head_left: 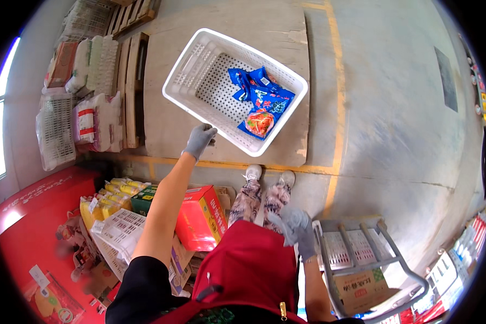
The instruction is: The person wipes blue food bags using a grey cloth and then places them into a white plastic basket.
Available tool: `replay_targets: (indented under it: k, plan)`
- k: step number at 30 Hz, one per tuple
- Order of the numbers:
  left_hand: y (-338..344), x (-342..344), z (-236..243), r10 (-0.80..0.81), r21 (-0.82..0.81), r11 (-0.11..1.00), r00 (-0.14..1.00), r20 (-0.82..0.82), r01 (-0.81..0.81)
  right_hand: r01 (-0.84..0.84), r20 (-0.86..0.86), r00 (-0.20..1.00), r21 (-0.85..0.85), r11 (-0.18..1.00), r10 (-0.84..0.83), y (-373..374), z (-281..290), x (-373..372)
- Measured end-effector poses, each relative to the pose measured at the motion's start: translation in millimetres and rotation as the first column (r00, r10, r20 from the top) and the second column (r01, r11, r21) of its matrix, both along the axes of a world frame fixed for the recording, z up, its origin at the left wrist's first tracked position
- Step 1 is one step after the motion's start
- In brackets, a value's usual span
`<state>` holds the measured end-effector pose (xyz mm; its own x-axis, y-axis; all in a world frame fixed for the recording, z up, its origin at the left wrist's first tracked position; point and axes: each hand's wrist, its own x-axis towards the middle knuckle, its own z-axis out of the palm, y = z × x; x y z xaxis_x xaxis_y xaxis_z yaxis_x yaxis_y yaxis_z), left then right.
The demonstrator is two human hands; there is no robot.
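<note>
We have a white plastic basket (216,89) set slantwise on a brown board (167,137) on the floor, ahead of our feet. In its right-hand part lie blue packets, a front one (272,102) with a red and orange food picture partly over a rear one (242,80); the left part of the perforated bottom shows bare.

Our left hand (200,141), in a grey glove, is at the basket's near left edge. Its fingers are bent in and nearly closed, clamped on the rim, with the arm stretched out straight behind it. Our right hand (301,232), gloved in grey too, is well apart from the left one and from the basket, raised near our waist on the right. It is blurred, so we cannot tell how far its fingers are open, nor whether it holds anything.

Closer to us, below the left forearm, stand a red box (197,221), a white crate (125,229) and yellow packages (105,201). To our right is a grey metal cart (349,247) with a brown carton (359,291) in it. A wooden pallet (132,92) lies left of the board, and a yellow line (339,97) runs along the floor to its right
</note>
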<state>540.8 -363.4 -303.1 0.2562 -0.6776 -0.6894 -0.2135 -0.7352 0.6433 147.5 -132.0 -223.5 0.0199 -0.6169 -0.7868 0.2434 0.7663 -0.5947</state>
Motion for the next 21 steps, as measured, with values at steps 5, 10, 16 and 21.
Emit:
replay_targets:
  k: [5, 10, 16, 21]
  plan:
    - [-79, -18, -102, 0.177, -0.058, 0.982, 0.982, -0.07, -0.181, 0.101, 0.032, 0.993, 0.26, 0.96, -0.113, 54, -66, -1]
    - [-138, -18, -233, 0.23, -0.105, 0.968, 0.973, 0.0, -0.229, -0.002, -0.064, 0.998, 0.338, 0.941, 0.025, 85, -98, 9]
    - [-231, 1, -324, 0.169, -0.331, 0.921, 0.976, -0.139, -0.206, 0.052, -0.198, 0.98, 0.333, 0.941, 0.016, 55, -95, 48]
    - [-241, 7, -315, 0.156, -0.183, 0.968, 0.983, -0.093, -0.171, -0.251, -0.335, 0.88, 0.275, 0.928, 0.337, 77, -102, 56]
